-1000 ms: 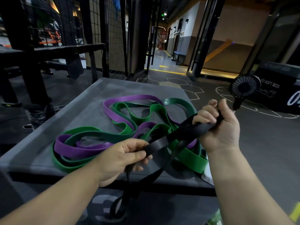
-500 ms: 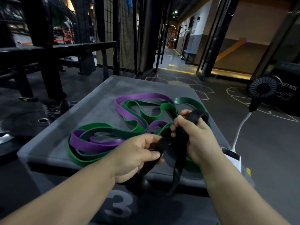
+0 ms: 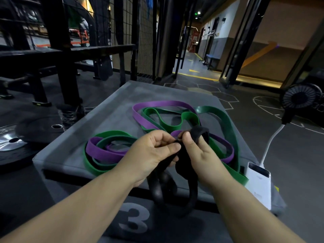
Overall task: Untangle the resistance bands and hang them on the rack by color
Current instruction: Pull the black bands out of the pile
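Hands drawn together since earlier; left hand (image 3: 154,151) and right hand (image 3: 198,151) both pinching black band (image 3: 199,132).

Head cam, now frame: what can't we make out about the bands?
- Black band: middle stretch, head view, covered by left grip and right grip; hanging loops blurred.
- Green bands, purple bands: head view, crossings behind both grips hidden, so count unclear.
- Power bank: head view, label too small.

Underfoot: dark rubber floor (image 3: 254,123), white hexagon lines ahead of me.
Left: black steel frame (image 3: 57,50), wire mesh (image 3: 143,41).
Light: dim; lit corridor (image 3: 192,67) beyond.
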